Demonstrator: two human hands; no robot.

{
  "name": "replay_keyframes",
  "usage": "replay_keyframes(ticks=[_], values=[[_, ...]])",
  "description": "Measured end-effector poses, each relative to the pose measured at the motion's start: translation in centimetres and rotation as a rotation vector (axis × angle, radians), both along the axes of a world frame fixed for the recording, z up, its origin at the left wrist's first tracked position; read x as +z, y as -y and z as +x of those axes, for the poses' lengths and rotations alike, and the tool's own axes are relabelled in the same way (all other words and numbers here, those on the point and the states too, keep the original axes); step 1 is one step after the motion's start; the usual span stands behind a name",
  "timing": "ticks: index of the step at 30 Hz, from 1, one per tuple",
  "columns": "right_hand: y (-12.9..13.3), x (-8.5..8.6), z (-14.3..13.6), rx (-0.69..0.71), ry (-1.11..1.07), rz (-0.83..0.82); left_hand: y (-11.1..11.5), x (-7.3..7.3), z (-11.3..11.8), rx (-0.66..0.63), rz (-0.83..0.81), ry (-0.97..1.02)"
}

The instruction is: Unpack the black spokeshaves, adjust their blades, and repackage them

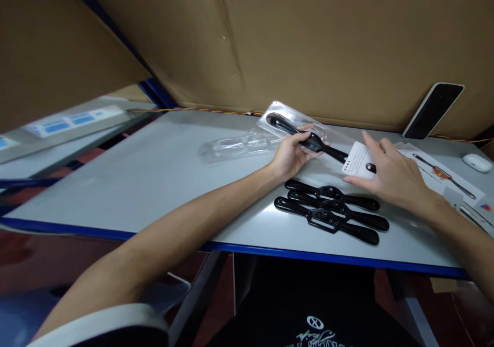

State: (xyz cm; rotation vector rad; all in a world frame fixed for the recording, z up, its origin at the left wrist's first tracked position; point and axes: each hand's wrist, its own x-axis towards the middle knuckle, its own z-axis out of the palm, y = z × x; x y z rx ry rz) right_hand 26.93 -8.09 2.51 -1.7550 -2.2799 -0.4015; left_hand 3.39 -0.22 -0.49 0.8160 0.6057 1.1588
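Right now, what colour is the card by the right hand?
The card is white with dark print, clearest in head view.

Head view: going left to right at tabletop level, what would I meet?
Clear moulded plastic packaging lying down, the person's bare left hand, their bare right hand, a leaning white-edged phone with black screen, a small white rounded object.

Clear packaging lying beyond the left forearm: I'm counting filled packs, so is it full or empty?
Empty, as far as it shows: through the clear packaging the grey tabletop is visible, and nothing dark lies inside.
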Motion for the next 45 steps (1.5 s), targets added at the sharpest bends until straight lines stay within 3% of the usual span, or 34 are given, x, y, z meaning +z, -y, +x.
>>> replay_keyframes(ticks=[5, 12, 17, 21, 26, 29, 31, 35, 38, 41, 45], values=[[0.2, 0.5, -0.3, 0.056, -0.028, 0.003, -0.4, -0.1, 0.3, 0.007, 0.023, 0.006], [-0.9, 0.9, 3.0, 0.037, 0.048, 0.047, -4.5, 0.4, -2.9, 0.33, 0.087, 0.062], [-1.4, 0.8, 3.4, 0.051, -0.022, 0.069, -5.9, 0.3, -4.2, 0.407, 0.107, 0.055], [-0.9, 0.2, 2.3, 0.069, -0.056, 0.089, -4.0, 0.1, -2.4, 0.324, 0.085, 0.011], [-0.3, -0.9, 0.5, 0.069, -0.077, 0.135, 0.0, 0.0, 0.5, 0.023, 0.142, -0.017], [-0.1, -1.0, -0.2, 0.08, -0.1, 0.144, 1.1, -0.2, 1.2, -0.103, 0.143, -0.059], [0.0, -0.8, -0.3, 0.131, -0.1, 0.144, 0.8, -0.3, 1.1, -0.082, 0.128, -0.067], [-0.3, -0.3, 1.0, 0.31, -0.042, 0.069, -0.9, -0.2, 0.1, 0.111, 0.055, -0.019], [-0.6, -0.3, 2.0, 0.454, -0.013, 0.037, -2.0, 0.0, -0.8, 0.183, 0.009, -0.012], [-0.6, -0.6, 1.9, 0.54, -0.041, 0.127, -2.1, 0.3, -0.9, 0.164, -0.015, -0.032], [-0.2, -0.9, 1.0, 0.565, -0.083, 0.197, -0.7, 0.6, -0.2, -0.002, 0.025, -0.071]])
